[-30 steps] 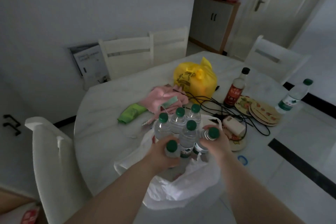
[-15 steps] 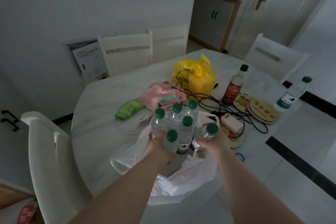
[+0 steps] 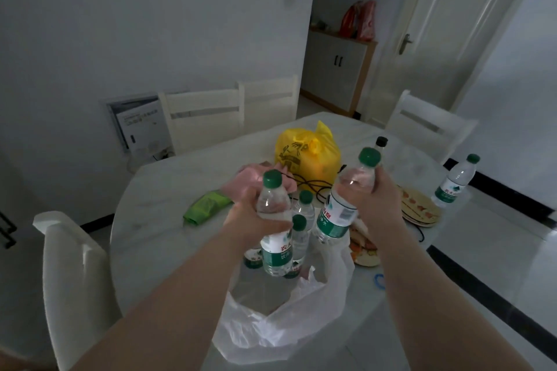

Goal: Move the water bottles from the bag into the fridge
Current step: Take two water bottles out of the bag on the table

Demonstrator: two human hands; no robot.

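Observation:
My left hand grips a clear water bottle with a green cap and green label, lifted above the white plastic bag. My right hand grips a second such bottle, held higher and tilted, also out of the bag. Behind the lifted ones, more green-capped bottles still stand in the bag's mouth, partly hidden by them. The bag sits at the near edge of the round white table. No fridge is in view.
A yellow bag, pink cloth, green cloth, black cables, a dark-capped sauce bottle, patterned plates and another water bottle lie on the table. White chairs surround it; one stands near left. A door is back right.
Both hands have lifted a bottle each up out of the bag, where before they gripped them among the cluster. The view has tilted upward.

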